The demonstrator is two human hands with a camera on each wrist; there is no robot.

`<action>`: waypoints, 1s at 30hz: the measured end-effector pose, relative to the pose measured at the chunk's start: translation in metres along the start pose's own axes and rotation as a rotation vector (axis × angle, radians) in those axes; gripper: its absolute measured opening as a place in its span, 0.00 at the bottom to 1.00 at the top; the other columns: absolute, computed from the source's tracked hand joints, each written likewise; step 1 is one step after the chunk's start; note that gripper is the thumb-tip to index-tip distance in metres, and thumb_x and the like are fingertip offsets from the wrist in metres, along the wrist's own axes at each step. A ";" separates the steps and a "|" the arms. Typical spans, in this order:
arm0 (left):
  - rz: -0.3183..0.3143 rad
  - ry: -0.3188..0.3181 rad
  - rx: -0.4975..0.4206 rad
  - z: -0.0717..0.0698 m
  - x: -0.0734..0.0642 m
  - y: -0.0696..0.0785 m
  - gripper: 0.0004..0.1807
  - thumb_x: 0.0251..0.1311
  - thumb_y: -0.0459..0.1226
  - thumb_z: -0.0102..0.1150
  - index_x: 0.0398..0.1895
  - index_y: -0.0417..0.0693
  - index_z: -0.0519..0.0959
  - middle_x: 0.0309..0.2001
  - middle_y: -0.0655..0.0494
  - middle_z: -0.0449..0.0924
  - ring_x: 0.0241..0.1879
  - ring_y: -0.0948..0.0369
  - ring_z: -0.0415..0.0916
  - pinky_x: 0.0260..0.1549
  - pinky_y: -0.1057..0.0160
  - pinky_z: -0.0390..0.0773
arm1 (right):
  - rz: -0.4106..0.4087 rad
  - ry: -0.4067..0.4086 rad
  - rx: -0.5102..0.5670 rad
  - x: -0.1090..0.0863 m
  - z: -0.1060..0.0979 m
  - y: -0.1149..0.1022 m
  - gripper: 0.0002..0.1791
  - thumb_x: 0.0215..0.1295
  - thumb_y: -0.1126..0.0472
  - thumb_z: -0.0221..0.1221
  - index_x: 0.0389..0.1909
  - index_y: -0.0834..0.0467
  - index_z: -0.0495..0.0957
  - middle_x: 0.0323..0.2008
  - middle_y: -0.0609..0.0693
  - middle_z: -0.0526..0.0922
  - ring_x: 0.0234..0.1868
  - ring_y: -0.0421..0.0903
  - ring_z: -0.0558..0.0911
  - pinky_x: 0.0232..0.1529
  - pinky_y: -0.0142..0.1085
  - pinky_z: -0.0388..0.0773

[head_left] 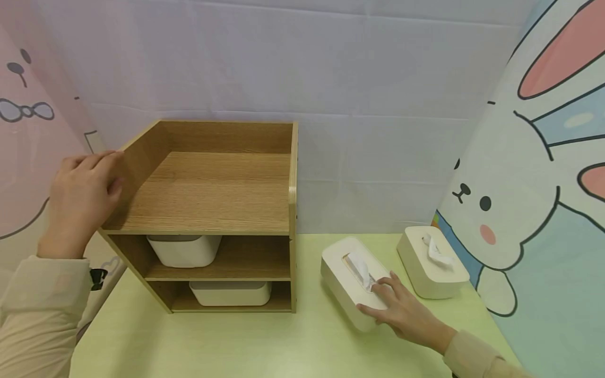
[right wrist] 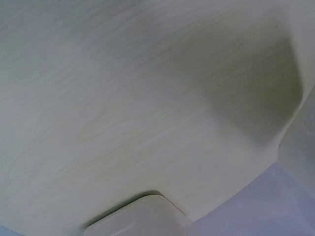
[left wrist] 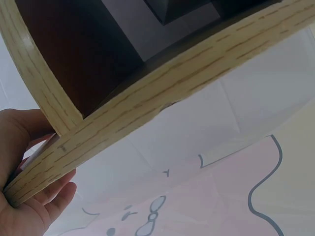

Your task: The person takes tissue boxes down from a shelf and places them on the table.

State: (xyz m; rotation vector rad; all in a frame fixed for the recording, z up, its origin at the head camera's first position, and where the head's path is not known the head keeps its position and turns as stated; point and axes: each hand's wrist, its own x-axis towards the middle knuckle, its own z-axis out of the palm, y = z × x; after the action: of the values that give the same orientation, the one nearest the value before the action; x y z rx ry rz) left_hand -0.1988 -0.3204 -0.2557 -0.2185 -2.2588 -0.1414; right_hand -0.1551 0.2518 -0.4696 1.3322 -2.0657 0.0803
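Note:
My left hand (head_left: 87, 191) grips the upper edge of the left side panel (head_left: 142, 165) of a wooden shelf unit (head_left: 219, 184). In the left wrist view, the thumb and fingers (left wrist: 61, 194) lie on both sides of the board (left wrist: 123, 108). On the right, my right hand (head_left: 406, 315) holds the near end of a white tissue box (head_left: 337, 262), its fingers spread over the top and edge. A white tissue (head_left: 361, 270) sticks out of the slot beside the fingertips. The right wrist view does not show the hand.
A second tissue box (head_left: 425, 262) stands right of the held one, near the rabbit-print curtain (head_left: 515, 231). White bins sit in the shelf's middle (head_left: 186, 252) and bottom (head_left: 230, 294) compartments. The pale green table (head_left: 212, 344) meets a white cloth backdrop (head_left: 378, 157) behind.

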 end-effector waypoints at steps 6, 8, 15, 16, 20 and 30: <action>-0.001 -0.004 0.002 0.000 0.000 0.001 0.21 0.47 0.27 0.56 0.50 0.38 0.73 0.47 0.35 0.76 0.45 0.37 0.66 0.45 0.40 0.65 | 0.072 -0.009 -0.005 -0.006 0.017 0.011 0.20 0.70 0.48 0.38 0.53 0.42 0.74 0.42 0.59 0.75 0.45 0.61 0.73 0.43 0.65 0.72; -0.001 -0.003 0.001 -0.001 0.000 0.002 0.21 0.48 0.27 0.56 0.50 0.38 0.74 0.47 0.35 0.76 0.45 0.37 0.66 0.45 0.40 0.65 | 0.102 -0.023 0.002 -0.010 0.022 0.014 0.20 0.69 0.47 0.38 0.54 0.43 0.74 0.43 0.60 0.75 0.46 0.61 0.73 0.43 0.65 0.72; -0.005 -0.005 0.000 -0.001 0.000 0.003 0.21 0.48 0.27 0.55 0.50 0.38 0.73 0.48 0.35 0.76 0.45 0.37 0.66 0.45 0.39 0.65 | 0.180 -0.087 0.004 -0.021 0.033 0.022 0.21 0.63 0.47 0.46 0.55 0.44 0.74 0.44 0.62 0.75 0.46 0.62 0.72 0.45 0.67 0.70; -0.005 -0.004 0.001 -0.001 0.000 0.003 0.21 0.48 0.27 0.55 0.50 0.38 0.73 0.48 0.35 0.76 0.45 0.37 0.66 0.45 0.39 0.65 | 0.188 -0.090 0.007 -0.022 0.034 0.022 0.21 0.62 0.47 0.47 0.55 0.44 0.74 0.44 0.63 0.75 0.46 0.63 0.72 0.46 0.66 0.70; 0.000 0.002 0.000 -0.002 0.000 0.003 0.21 0.47 0.27 0.56 0.49 0.38 0.74 0.47 0.35 0.77 0.44 0.37 0.66 0.44 0.39 0.66 | 0.226 -0.093 0.019 -0.026 0.038 0.025 0.23 0.62 0.46 0.45 0.55 0.45 0.74 0.44 0.63 0.75 0.47 0.64 0.71 0.48 0.63 0.70; 0.011 0.011 -0.006 -0.003 -0.001 0.003 0.21 0.47 0.26 0.56 0.49 0.37 0.74 0.47 0.35 0.77 0.44 0.37 0.67 0.44 0.40 0.66 | 0.304 -0.028 -0.004 -0.033 0.048 0.031 0.23 0.63 0.46 0.43 0.54 0.48 0.74 0.43 0.66 0.74 0.50 0.69 0.71 0.44 0.71 0.66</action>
State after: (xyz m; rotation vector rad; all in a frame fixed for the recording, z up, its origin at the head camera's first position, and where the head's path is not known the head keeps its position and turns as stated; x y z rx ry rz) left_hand -0.1957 -0.3180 -0.2544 -0.2330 -2.2459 -0.1427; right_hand -0.1964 0.2741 -0.5162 1.0124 -2.2766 0.1912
